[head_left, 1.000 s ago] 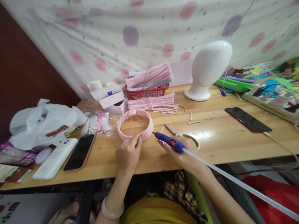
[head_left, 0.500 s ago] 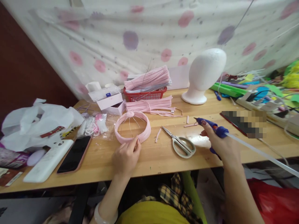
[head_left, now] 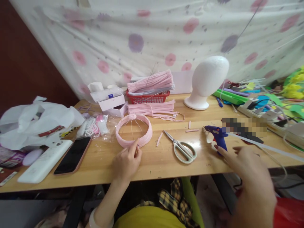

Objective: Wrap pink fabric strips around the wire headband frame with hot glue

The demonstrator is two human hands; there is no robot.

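A pink wrapped ring [head_left: 146,136] with thin wires rising to a pink disc stands on the table. My left hand [head_left: 127,162] is closed at its front edge, pinching the pink band between thumb and finger. On the right, a blue glue gun [head_left: 219,135] rests on the table, a long pale glue stick [head_left: 266,146] out of its back. Beside its handle is my right hand [head_left: 250,166], fingers apart, one fingertip at or touching the handle. Between the hands lie scissors [head_left: 184,152] with pale handles and short pink pieces [head_left: 159,139].
Behind the ring are bundled pink strips [head_left: 152,108] and a red basket [head_left: 148,98]. A white foam head [head_left: 207,80] stands at the back. A phone [head_left: 73,155], a white power strip [head_left: 46,163] and plastic bags [head_left: 30,122] occupy the left side.
My right hand has set the glue gun down on the table, let go of it and drawn back toward the right. My left hand stays at the ring.
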